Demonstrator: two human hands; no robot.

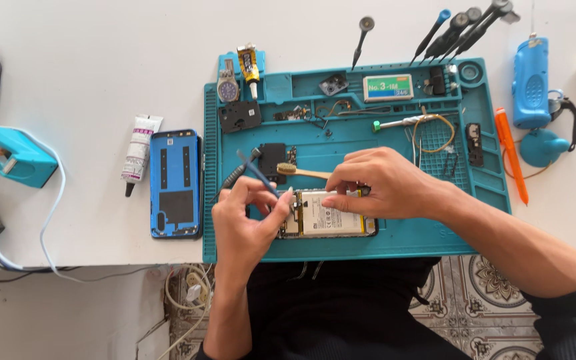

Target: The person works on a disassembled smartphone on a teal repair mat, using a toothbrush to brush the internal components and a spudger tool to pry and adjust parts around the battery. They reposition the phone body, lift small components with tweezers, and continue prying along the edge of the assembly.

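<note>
Head view: a white worktop [88, 80] carries a teal repair mat [481, 193]; below its front edge shows patterned tile floor [488, 280]. On the mat's near part lies an opened phone [328, 220], battery up. The left hand [248, 220] has its grip pinched together on a thin blue pry tool [256, 171] at the phone's left end. The right hand [381, 183] presses fingertips [331, 200] on the phone, its grip loose, clamping nothing. A blue back cover [175, 183] lies left of the mat.

The left hand [248, 220] and forearm are bare; the right hand [385, 187] leads to a dark grey sleeve [571, 320] pushed up the forearm.
</note>
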